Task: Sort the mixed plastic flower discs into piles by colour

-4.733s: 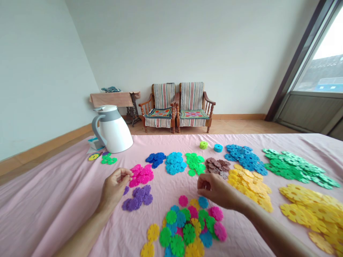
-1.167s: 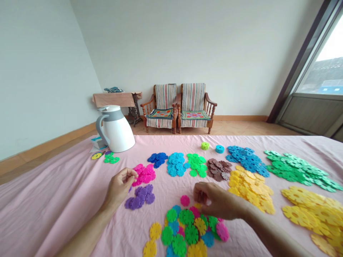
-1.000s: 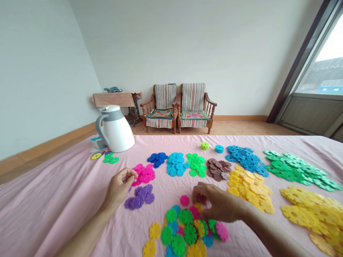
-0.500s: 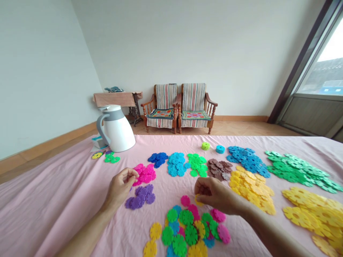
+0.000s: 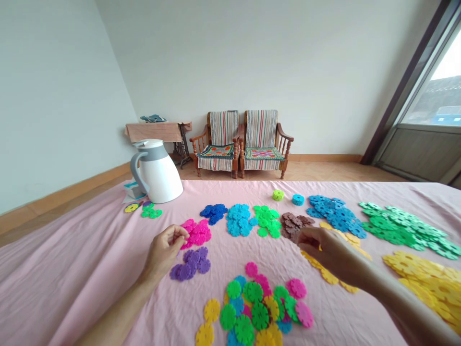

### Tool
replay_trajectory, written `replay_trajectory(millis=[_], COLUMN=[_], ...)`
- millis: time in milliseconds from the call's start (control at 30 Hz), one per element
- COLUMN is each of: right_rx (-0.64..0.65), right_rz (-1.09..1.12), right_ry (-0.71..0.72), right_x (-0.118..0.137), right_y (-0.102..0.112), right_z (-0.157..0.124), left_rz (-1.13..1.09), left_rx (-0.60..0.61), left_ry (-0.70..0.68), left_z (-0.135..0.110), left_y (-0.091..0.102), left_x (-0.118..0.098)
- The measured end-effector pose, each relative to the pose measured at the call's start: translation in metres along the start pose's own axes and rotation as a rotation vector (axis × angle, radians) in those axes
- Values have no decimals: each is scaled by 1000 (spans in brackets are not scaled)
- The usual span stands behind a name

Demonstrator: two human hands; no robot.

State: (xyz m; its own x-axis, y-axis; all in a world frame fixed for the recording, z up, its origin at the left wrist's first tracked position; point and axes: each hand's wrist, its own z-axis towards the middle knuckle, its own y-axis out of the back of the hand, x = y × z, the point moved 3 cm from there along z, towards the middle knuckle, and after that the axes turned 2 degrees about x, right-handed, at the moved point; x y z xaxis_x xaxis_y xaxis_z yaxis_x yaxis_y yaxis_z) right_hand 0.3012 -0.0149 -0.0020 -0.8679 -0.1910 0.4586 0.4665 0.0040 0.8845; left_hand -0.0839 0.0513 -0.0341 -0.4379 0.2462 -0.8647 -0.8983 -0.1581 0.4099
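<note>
My left hand is closed in a pinch at the left edge of a pile of pink notched plastic discs. What its fingertips hold, if anything, I cannot make out. Just below it lie purple discs. My right hand is closed over the left side of a yellow disc pile, hiding part of it, beside brown discs. A yellow disc shows under its fingertips. Nearer to me is a mixed heap of green, pink, blue and yellow discs.
Dark blue, light blue and green piles line the pink cloth. Larger blue, green and yellow piles spread at right. A white jug stands back left. Two small disc stacks sit behind.
My right hand has moved right and slightly away from me, from above the mixed heap to the yellow pile, carrying a yellow disc. My left hand has stayed by the pink discs.
</note>
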Motion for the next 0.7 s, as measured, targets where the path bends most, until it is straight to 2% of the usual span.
replay_trajectory(millis=[100,200,300,433,500,700], right_rx=[-12,-26,-4,224,280,343], right_rz=[-185,-243,-148,36,83,94], right_ry=[-123,-131,-60,28,64,85], right_x=[-39,-55,-37,6,21,32], right_y=[8,11,8,-7,-13,-21], right_z=[-12,-20,-24,-29,-31,-31], left_rz=[-9,-5,9,19,24,59], left_rx=[12,17,17,10,1,-17], left_ry=[15,18,16,9,3,-33], left_z=[0,0,0,0,0,0], left_y=[-2,-2,-1,-1,0,1], left_x=[0,0,-1,-3,-4,-2])
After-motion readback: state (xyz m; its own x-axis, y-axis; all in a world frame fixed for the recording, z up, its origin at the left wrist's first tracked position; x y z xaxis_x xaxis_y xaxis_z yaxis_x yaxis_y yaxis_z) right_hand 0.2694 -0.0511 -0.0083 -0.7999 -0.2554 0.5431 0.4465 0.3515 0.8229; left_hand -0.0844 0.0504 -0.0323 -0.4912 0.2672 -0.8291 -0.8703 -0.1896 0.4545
